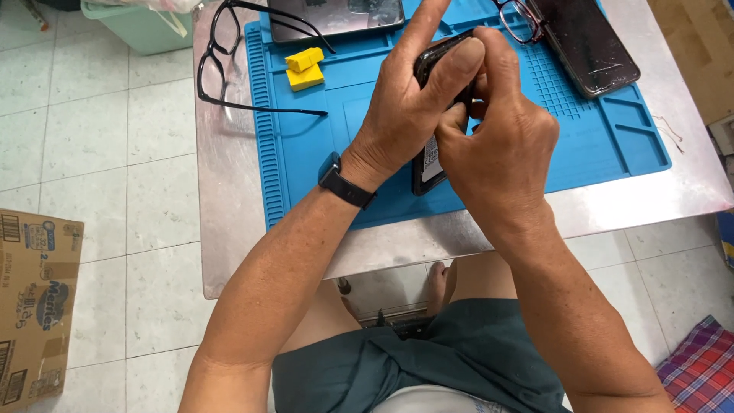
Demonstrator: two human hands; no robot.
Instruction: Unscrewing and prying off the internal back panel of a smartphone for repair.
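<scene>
We have one head-worn view, looking steeply down from close above onto our hands (459, 115), the blue mat (306, 153) toward twelve o'clock, our lap at six.

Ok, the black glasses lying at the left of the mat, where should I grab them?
Take the black glasses at the bridge between the lenses, coming from the bare steel table on their left. Their temples are unfolded and stretch right over the blue mat, beside the yellow blocks. Both hands are holding the phone.
</scene>
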